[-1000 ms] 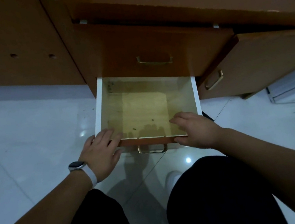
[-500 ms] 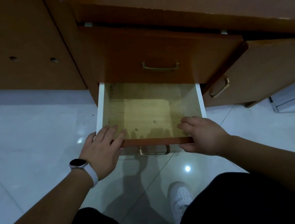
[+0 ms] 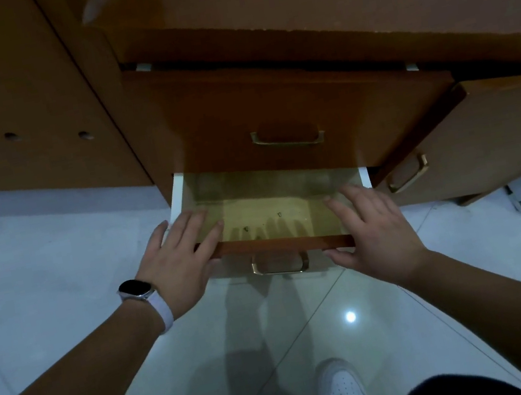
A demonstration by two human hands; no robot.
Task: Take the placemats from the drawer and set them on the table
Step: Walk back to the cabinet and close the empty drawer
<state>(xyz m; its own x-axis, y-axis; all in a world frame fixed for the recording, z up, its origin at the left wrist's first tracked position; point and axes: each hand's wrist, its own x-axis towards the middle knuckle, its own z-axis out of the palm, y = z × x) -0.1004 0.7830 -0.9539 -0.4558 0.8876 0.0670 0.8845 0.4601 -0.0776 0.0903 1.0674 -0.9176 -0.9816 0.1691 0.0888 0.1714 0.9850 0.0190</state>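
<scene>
The brown wooden drawer (image 3: 281,243), pale yellow inside, stands partly open — the left hand (image 3: 173,265) and right hand (image 3: 379,228) rest on its front corners, fingers straight, gripping nothing.

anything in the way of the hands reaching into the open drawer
Nothing visible. The left hand and right hand both rest on the front edge of the drawer, open from above. The upper drawer hides its back; no placemats show.
</scene>
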